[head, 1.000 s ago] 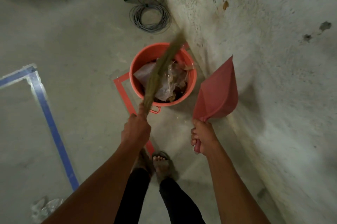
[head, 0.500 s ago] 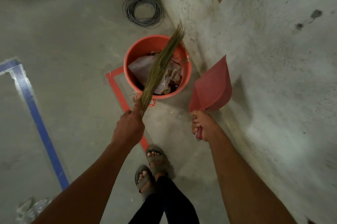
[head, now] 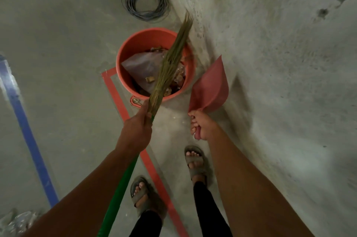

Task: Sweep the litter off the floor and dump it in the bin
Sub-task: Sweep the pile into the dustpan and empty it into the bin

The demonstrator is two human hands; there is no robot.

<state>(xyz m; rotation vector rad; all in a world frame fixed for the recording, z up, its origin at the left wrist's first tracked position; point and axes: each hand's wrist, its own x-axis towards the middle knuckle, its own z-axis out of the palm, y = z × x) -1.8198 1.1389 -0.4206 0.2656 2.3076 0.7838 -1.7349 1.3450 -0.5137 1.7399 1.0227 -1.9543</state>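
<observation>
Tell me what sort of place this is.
Probably an unfinished concrete room or utility space: bare concrete floor and rough wall, a cable coil on the ground, and tape lines marking zones.

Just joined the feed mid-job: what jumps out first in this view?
The orange bin at centre, against the wall and full of litter, with the grass broom held across its mouth by the left hand. Right of it, the right hand holds a pink dustpan raised beside the rim. Crumpled plastic lies at bottom left.
</observation>
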